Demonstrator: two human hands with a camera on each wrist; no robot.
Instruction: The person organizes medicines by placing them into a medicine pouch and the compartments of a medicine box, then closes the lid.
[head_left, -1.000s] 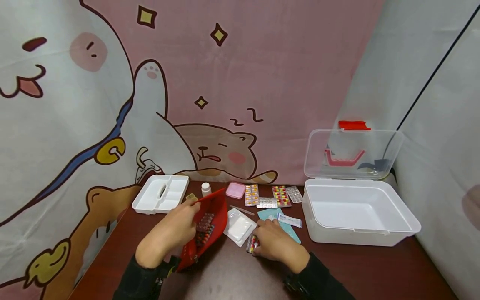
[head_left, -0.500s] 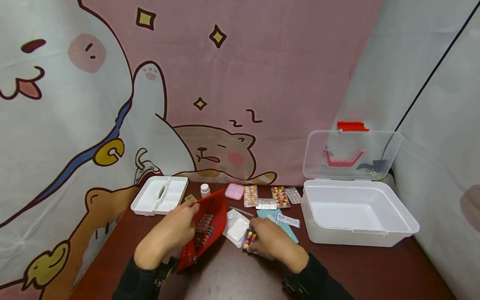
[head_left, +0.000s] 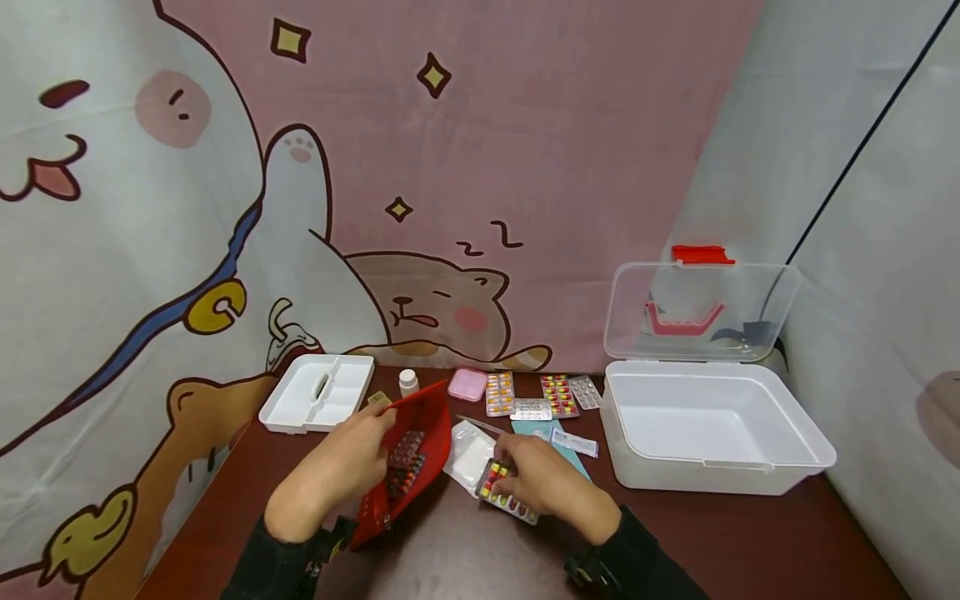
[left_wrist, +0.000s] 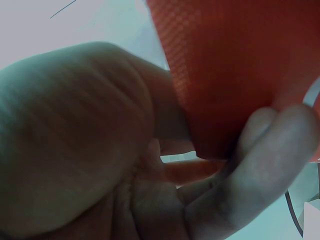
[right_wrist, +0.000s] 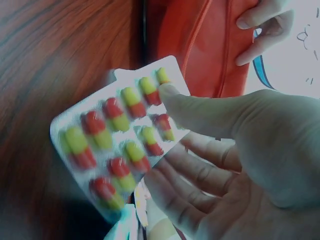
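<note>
My left hand (head_left: 352, 454) grips the edge of a red zip pouch (head_left: 431, 429), which stands tilted with its mouth spread. Inside it, blister packs (head_left: 406, 462) show. In the left wrist view, the fingers curl round the pouch's red fabric (left_wrist: 235, 65). My right hand (head_left: 543, 479) pinches a blister pack of red-and-yellow capsules (right_wrist: 117, 130) between thumb and fingers, its capsule side up, to the right of the pouch. Under and behind that pack lies a white square packet (head_left: 468, 450). A light-blue packet (head_left: 577, 462) is partly hidden behind the right hand.
At the back stand a white divided case (head_left: 348, 383), a small white bottle (head_left: 408, 382) and a pink case (head_left: 468, 384). Several blister packs (head_left: 500, 394) lie right of these. A white tube-shaped sachet (head_left: 574, 442) lies near a large white box (head_left: 712, 471) with its clear lid raised.
My right hand has drawn the capsule blister pack out from under its fingers, and more of the pack shows over the white packet's edge. The left hand keeps its hold on the pouch.
</note>
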